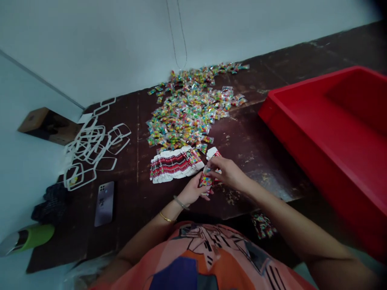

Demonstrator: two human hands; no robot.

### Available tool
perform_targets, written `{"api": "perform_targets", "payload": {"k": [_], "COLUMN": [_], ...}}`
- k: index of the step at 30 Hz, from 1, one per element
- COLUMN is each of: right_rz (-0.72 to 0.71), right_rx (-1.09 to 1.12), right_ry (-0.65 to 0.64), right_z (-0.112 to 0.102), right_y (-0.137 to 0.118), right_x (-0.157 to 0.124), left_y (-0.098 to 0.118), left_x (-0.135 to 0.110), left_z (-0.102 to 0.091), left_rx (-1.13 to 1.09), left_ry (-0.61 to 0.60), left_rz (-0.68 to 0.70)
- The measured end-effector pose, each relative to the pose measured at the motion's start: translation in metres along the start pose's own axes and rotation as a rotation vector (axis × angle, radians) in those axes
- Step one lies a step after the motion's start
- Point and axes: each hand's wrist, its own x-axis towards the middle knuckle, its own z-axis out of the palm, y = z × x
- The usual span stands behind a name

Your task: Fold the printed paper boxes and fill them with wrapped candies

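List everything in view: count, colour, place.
Small packets: many, multicoloured, centre
Printed cartons: many, red-white, near packets
Held carton: one, multicoloured, centre
Tray: one, red, right
Loops: many, white, left
Phone: one, greyish, left
Box: one, brown, left
Bundle: one, black, left
Bottle: one, green, lower left
Heap: one, multicoloured, lower right
Plastic: uncounted, clear, bottom left
Table: one, dark brown, centre
Walls: two, pale, behind
Cord: one, grey, upper centre
Bracelets: two, gold and grey, left wrist
Shirt: one, multicoloured, bottom
Left hand: one, holding carton
Right hand: one, beside left
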Motion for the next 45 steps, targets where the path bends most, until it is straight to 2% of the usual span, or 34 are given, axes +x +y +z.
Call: {"api": "perform_targets", "payload": {"k": [2,5,8,11,12,14,16,17,19,22,24,30,33,36,38,40,41,43,45], "right_rz": [-0.076,-0.084,0.005,0.214,0.306,0.459,0.52,0.505,0.37,0.07,-0.003,0.152,0.034,-0.079,-0.049,0.019,0.053,0.105,0.169], "right_rx": [0.019,0.072,0.194,0.531,0.683,0.948,1.041,1.003,0.801,0.483,0.417,0.467,0.346,0.217,0.205,0.19,0.157,0.027,-0.14], "right_ry": [-0.056,0.112,0.207,0.249,0.232,0.106,-0.015,-0.017,0.055,0.082,0.052,0.105,0.125,0.158,0.17,0.093,0.024,-0.055,0.042], "right_z": [0.003,0.01,0.016,0.02,0.022,0.026,0.027,0.027,0.023,0.012,0.004,-0.003,0.004,0.008,0.0,-0.017,-0.026,-0.039,-0.04], "right_y": [-0.002,-0.004,-0.005,0.002,0.007,0.015,0.019,0.019,0.014,0.004,0.0,0.01,0.013,0.012,0.012,0.015,0.018,0.029,0.045], "right_x": [-0.01,-0.026,-0.039,-0.049,-0.052,-0.054,-0.054,-0.053,-0.051,-0.049,-0.049,-0.047,-0.05,-0.066,-0.083,-0.1,-0.107,-0.11,-0.1], "left_y": [-0.001,-0.002,-0.005,-0.006,-0.005,-0.001,0.004,0.007,0.011,0.013,0.014,0.013,0.008,0.001,-0.001,0.002,0.004,0.01,0.016], "left_x": [-0.001,-0.002,0.001,0.004,0.005,0.006,0.008,0.009,0.012,0.016,0.017,0.014,0.01,0.008,0.009,0.013,0.016,0.023,0.029], "left_z": [0.002,0.003,0.004,0.007,0.009,0.011,0.012,0.012,0.012,0.013,0.013,0.015,0.016,0.021,0.025,0.028,0.027,0.023,0.018], "left_rx": [-0.014,-0.042,-0.082,-0.142,-0.156,-0.136,-0.026,0.047,0.142,0.098,0.052,-0.015,-0.032,-0.125,-0.118,-0.005,0.08,0.251,0.377], "left_ry": [-0.004,0.017,0.015,-0.008,-0.012,-0.024,-0.051,-0.065,-0.057,0.012,0.015,-0.157,-0.137,-0.164,-0.226,-0.27,-0.259,-0.151,0.002], "left_rz": [-0.011,-0.024,-0.055,-0.094,-0.1,-0.094,-0.051,-0.026,0.001,-0.045,-0.063,0.005,-0.005,-0.083,-0.129,-0.117,-0.092,-0.021,0.045]}}
